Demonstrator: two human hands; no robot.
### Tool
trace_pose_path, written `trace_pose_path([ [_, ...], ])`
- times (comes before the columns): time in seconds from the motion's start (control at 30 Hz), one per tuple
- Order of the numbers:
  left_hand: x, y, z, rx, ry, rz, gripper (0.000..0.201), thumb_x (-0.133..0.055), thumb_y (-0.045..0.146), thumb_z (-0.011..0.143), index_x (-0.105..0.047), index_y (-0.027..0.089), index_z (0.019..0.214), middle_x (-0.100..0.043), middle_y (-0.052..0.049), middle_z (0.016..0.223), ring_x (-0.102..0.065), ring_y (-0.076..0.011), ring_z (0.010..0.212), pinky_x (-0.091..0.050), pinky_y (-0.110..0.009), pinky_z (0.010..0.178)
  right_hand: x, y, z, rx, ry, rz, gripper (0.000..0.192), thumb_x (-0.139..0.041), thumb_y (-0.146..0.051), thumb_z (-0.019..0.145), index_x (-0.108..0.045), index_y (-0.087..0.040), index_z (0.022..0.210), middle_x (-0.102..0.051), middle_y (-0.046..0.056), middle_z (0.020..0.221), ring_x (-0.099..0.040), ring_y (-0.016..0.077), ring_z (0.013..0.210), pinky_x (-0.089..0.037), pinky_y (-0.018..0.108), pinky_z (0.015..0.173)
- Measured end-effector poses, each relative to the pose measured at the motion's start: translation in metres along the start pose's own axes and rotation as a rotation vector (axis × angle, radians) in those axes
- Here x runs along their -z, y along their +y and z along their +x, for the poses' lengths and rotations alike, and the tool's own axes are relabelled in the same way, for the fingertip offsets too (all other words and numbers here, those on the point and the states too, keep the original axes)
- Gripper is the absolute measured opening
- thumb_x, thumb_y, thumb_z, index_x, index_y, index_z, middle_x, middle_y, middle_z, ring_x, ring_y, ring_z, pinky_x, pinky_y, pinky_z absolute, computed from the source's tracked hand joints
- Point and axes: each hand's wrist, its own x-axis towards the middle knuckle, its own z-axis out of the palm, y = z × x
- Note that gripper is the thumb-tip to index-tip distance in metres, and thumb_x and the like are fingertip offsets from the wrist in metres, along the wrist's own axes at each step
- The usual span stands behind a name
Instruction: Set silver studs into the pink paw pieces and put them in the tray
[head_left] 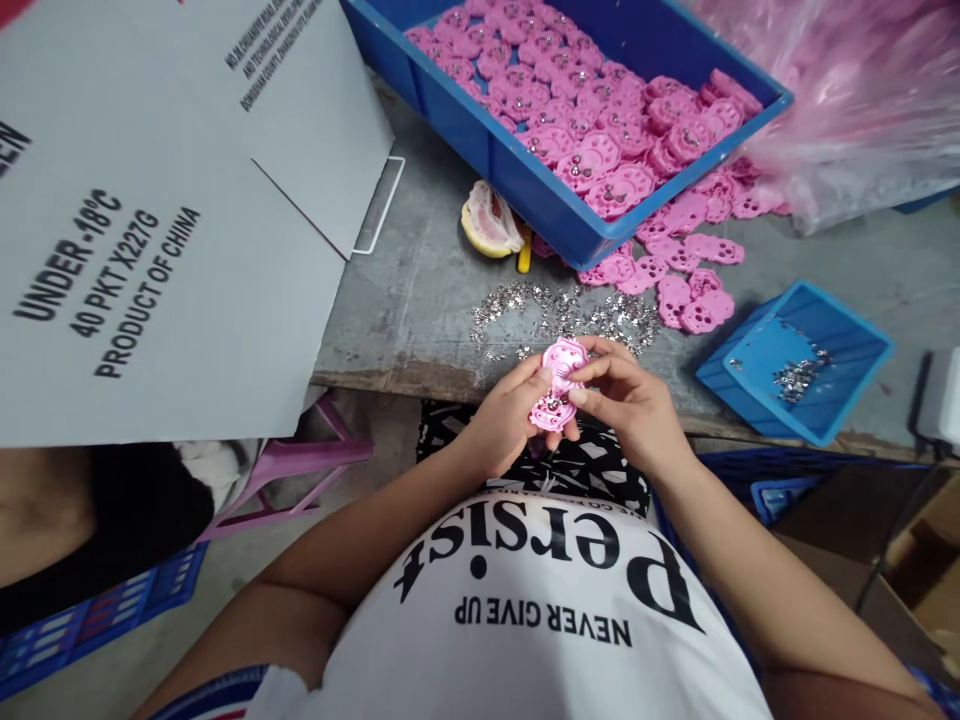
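Note:
A pink plastic piece [559,385] with holes and small shiny metal parts set in it is held up at the table's front edge. My left hand [508,418] grips its left side, thumb on top. My right hand [626,395] is closed at its right side, thumb and forefinger pinched near the metal parts; whether a small part sits between those fingertips I cannot make out. Just beyond the hands, many small metal parts [566,308] lie scattered on the grey table [405,290].
A large blue bin [480,140] of pink pieces stands at the back, with loose pink pieces [701,300] beside it. A small blue bin [780,340] holds metal parts at right. A cut pomelo-like fruit [489,222] lies near a yellow handle [524,250]. A big carton [172,220] fills the left.

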Motion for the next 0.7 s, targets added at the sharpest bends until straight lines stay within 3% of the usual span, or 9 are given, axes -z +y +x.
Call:
trace_pose_path([
  [0.13,-0.001,0.007,0.001,0.027,-0.007,-0.043,0.036,-0.054,0.044,0.098,-0.056,0.016,0.120,-0.075,-0.011,0.092,-0.066,-0.0154,0.058,-0.042,-0.024,0.044,0.006,0.002,-0.001,-0.023,0.158,0.100,0.014,-0.077,-0.036,0.085,-0.073,-0.025,0.092,-0.063,0.008,0.137,-0.061,0.0282,0.127,-0.056,0.045,0.095],
  [0.23,-0.002,0.011,0.001,0.023,0.002,-0.002,0.041,-0.068,0.040,0.090,-0.055,0.015,0.120,-0.077,-0.015,0.100,-0.066,-0.0136,0.060,-0.041,-0.022,0.046,0.012,0.010,0.001,-0.044,0.268,0.119,0.017,-0.077,-0.038,0.083,-0.071,-0.023,0.089,-0.068,0.010,0.129,-0.065,0.0283,0.118,-0.057,0.041,0.086],
  [0.33,-0.001,0.012,0.001,0.015,0.051,0.073,0.045,-0.075,0.035,0.083,-0.055,0.015,0.117,-0.078,-0.013,0.098,-0.063,-0.0111,0.057,-0.039,-0.021,0.045,0.018,0.024,0.003,-0.061,0.318,0.101,0.019,-0.078,-0.038,0.081,-0.071,-0.021,0.084,-0.070,0.011,0.124,-0.065,0.0282,0.115,-0.055,0.038,0.082],
  [0.47,0.005,0.026,0.010,0.021,0.093,0.188,0.039,-0.071,0.030,0.083,-0.055,0.014,0.114,-0.078,-0.011,0.090,-0.059,-0.0093,0.052,-0.035,-0.020,0.042,0.029,0.045,0.005,0.002,0.397,0.053,0.017,-0.077,-0.037,0.083,-0.073,-0.021,0.085,-0.071,0.010,0.118,-0.065,0.0260,0.112,-0.053,0.037,0.084],
  [0.57,0.005,0.063,0.026,-0.067,0.083,0.261,0.039,-0.070,0.025,0.081,-0.055,0.013,0.115,-0.076,-0.009,0.082,-0.058,-0.0104,0.048,-0.033,-0.020,0.040,0.041,0.060,0.005,0.100,0.497,-0.037,0.016,-0.075,-0.037,0.085,-0.073,-0.021,0.088,-0.072,0.008,0.109,-0.066,0.0247,0.106,-0.053,0.040,0.089],
  [0.7,0.000,0.147,0.081,-0.316,0.120,0.310,0.036,-0.066,0.017,0.086,-0.054,0.011,0.120,-0.075,-0.010,0.088,-0.064,-0.0128,0.059,-0.040,-0.021,0.049,0.052,0.078,0.000,0.159,0.570,-0.242,0.020,-0.070,-0.041,0.088,-0.073,-0.022,0.086,-0.072,0.006,0.094,-0.068,0.0242,0.094,-0.054,0.045,0.091],
])
